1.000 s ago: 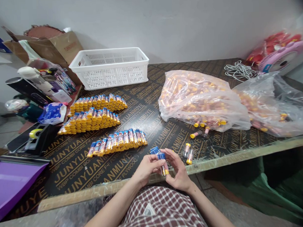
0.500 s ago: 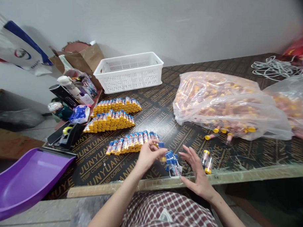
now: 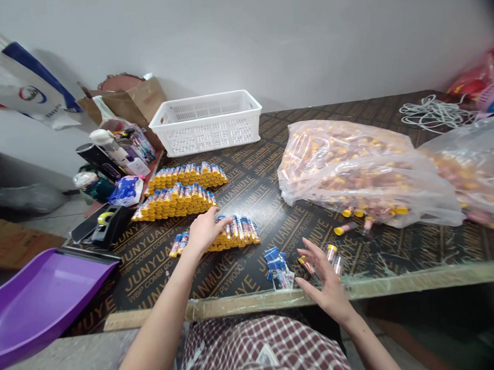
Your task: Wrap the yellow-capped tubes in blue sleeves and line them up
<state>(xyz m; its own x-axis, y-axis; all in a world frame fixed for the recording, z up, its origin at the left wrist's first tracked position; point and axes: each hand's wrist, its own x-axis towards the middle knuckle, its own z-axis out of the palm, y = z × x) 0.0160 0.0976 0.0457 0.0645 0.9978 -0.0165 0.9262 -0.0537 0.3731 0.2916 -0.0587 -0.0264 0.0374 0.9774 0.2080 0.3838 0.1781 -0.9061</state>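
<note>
My left hand (image 3: 206,229) is over the front stack of small labelled tubes (image 3: 242,231) with blue tops and yellow caps. Its thumb and fingers are closed around one tube (image 3: 221,219), mostly hidden by the hand. My right hand (image 3: 325,282) hovers by the table's front edge, fingers spread. A yellow-capped tube (image 3: 308,266) shows just beyond its fingers; whether they touch it I cannot tell. To its left lies a loose pile of blue printed labels (image 3: 279,267). Partly behind the right hand are two clear tubes (image 3: 332,252) with yellow caps.
Two more tube stacks (image 3: 177,201) stand behind the front one. A white plastic basket (image 3: 213,135) is at the wall. Plastic bags (image 3: 351,165) full of tubes fill the right side. At left are a purple dustpan (image 3: 52,305), a tape dispenser (image 3: 104,225) and bottles (image 3: 104,160).
My left hand has moved left from beside the labels to the front stack, carrying a labelled tube. The right hand stays nearly in place, and a tube now shows by its fingers.
</note>
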